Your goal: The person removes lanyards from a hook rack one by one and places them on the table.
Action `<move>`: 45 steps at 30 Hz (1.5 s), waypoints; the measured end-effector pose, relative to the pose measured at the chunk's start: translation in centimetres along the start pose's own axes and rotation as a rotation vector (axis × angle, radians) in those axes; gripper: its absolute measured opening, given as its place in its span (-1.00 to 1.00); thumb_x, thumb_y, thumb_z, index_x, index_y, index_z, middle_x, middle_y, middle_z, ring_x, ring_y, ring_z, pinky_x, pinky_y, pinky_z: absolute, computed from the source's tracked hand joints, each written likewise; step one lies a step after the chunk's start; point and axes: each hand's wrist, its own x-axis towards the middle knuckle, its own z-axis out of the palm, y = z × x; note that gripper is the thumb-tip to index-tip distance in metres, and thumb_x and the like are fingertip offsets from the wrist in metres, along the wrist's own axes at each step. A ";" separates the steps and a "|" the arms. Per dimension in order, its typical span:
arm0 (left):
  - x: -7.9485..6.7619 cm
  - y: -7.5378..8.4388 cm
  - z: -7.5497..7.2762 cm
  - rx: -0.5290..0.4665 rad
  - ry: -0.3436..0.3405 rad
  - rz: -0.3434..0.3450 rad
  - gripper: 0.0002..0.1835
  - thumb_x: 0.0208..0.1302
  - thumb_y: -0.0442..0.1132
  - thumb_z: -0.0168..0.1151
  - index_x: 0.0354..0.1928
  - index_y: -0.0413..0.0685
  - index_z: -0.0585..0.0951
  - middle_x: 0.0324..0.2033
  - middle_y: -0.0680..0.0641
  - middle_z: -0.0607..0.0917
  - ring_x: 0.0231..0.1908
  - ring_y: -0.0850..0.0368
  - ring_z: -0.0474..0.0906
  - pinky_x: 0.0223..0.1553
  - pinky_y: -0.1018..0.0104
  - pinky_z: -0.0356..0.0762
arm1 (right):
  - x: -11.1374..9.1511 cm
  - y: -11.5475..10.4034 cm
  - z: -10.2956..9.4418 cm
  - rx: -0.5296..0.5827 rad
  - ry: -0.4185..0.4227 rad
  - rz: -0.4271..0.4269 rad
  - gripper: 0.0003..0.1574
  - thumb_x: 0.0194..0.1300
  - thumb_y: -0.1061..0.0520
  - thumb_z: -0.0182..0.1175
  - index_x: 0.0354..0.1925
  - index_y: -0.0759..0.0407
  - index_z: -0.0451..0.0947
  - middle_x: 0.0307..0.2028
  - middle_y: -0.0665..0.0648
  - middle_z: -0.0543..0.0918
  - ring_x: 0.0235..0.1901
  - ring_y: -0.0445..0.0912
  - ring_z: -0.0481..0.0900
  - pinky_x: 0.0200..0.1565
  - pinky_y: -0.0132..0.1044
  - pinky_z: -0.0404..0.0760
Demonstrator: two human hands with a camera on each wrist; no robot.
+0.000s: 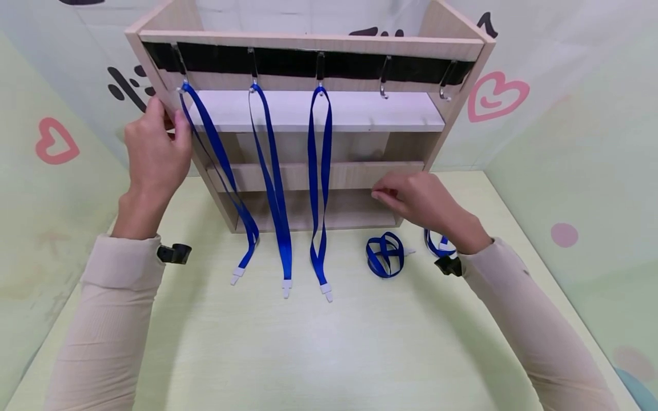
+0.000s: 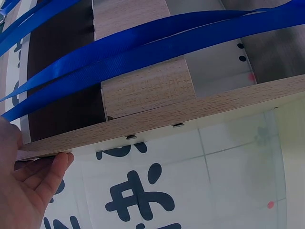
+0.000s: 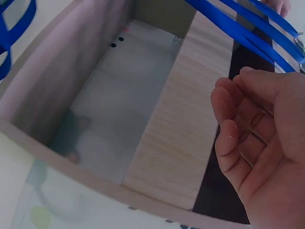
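My left hand (image 1: 156, 145) grips the left side panel of a wooden shelf rack (image 1: 360, 176); in the left wrist view, the fingers (image 2: 57, 167) wrap round the panel's edge. Close by, a blue lanyard (image 1: 221, 154) hangs from the leftmost hook. A second blue lanyard (image 1: 277, 211) and a third blue lanyard (image 1: 326, 151) hang from the hooks to its right, white clips down. In front of the rack's right part is my right hand (image 1: 418, 197), its fingers loosely curled and nothing in them, as the right wrist view (image 3: 267, 138) shows.
Two hooks (image 1: 384, 80) on the right of the black strip (image 1: 288, 61) bear no lanyard. A coiled blue lanyard (image 1: 371, 260) lies on the table (image 1: 308, 354); another coiled lanyard (image 1: 433, 246) lies partly behind the right wrist. Patterned walls (image 1: 576, 171) stand around the rack.
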 end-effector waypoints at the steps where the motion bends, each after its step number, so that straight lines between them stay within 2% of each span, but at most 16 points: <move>1: 0.0 0.0 0.0 0.001 -0.002 -0.001 -0.53 0.51 -0.06 -0.13 0.15 -0.31 0.51 0.01 -0.26 0.71 0.03 -0.11 0.68 0.08 0.02 0.63 | 0.3 -0.2 -0.2 0.004 0.004 0.002 -0.81 0.34 0.07 0.29 -0.16 0.13 0.72 -0.31 0.05 0.76 -0.42 -0.14 0.63 -0.31 -0.25 0.68; 9: 0.0 -0.1 0.1 0.002 0.002 0.008 -0.53 0.50 -0.06 -0.13 0.12 -0.32 0.52 -0.01 -0.26 0.72 0.01 -0.12 0.69 0.05 0.01 0.65 | 2.6 -1.9 -1.5 0.045 0.079 0.008 -0.75 0.36 0.02 0.27 -0.13 0.16 0.70 -0.24 0.09 0.77 -0.35 -0.10 0.67 -0.27 -0.23 0.69; 21: 0.0 0.0 0.0 -0.010 0.006 0.021 -0.54 0.50 -0.08 -0.13 0.09 -0.35 0.53 -0.05 -0.29 0.73 0.00 -0.12 0.69 0.04 -0.06 0.64 | 6.3 -5.2 -2.7 0.107 0.329 0.004 -0.62 0.39 0.00 0.23 -0.05 0.29 0.64 -0.14 0.19 0.73 -0.34 -0.05 0.68 -0.24 -0.20 0.69; 29: -0.1 -0.1 0.0 -0.007 0.005 0.016 -0.54 0.50 -0.08 -0.13 0.09 -0.36 0.52 -0.04 -0.29 0.73 0.00 -0.13 0.69 0.04 -0.06 0.64 | 8.6 -7.1 -2.4 0.088 0.346 0.087 -0.54 0.44 -0.10 0.14 0.04 0.24 0.61 -0.14 0.16 0.71 -0.36 -0.10 0.67 -0.27 -0.30 0.65; 35: -0.2 -0.1 0.0 -0.006 0.001 0.015 -0.54 0.50 -0.08 -0.12 0.09 -0.36 0.52 -0.05 -0.30 0.73 -0.01 -0.13 0.69 0.03 -0.05 0.65 | 9.8 -8.3 -2.2 0.084 0.340 0.157 -0.48 0.45 -0.18 0.10 -0.05 0.24 0.64 -0.22 0.15 0.72 -0.37 -0.08 0.66 -0.27 -0.29 0.62; 41: -0.1 0.0 0.0 -0.009 0.000 0.018 -0.53 0.50 -0.07 -0.13 0.10 -0.36 0.52 -0.04 -0.30 0.72 0.01 -0.13 0.69 0.03 -0.08 0.64 | 10.8 -9.0 -2.2 0.048 0.385 0.231 -0.40 0.42 -0.26 0.09 -0.19 0.26 0.64 -0.26 0.15 0.75 -0.35 -0.05 0.67 -0.31 -0.29 0.59; 45: -0.1 0.2 -0.1 -0.011 0.001 0.020 -0.53 0.50 -0.07 -0.13 0.11 -0.35 0.52 -0.03 -0.29 0.72 0.01 -0.13 0.69 0.03 -0.08 0.64 | 11.2 -9.0 -2.3 -0.001 0.426 0.246 -0.42 0.44 -0.21 0.08 -0.20 0.28 0.66 -0.29 0.17 0.76 -0.40 -0.03 0.66 -0.39 -0.30 0.55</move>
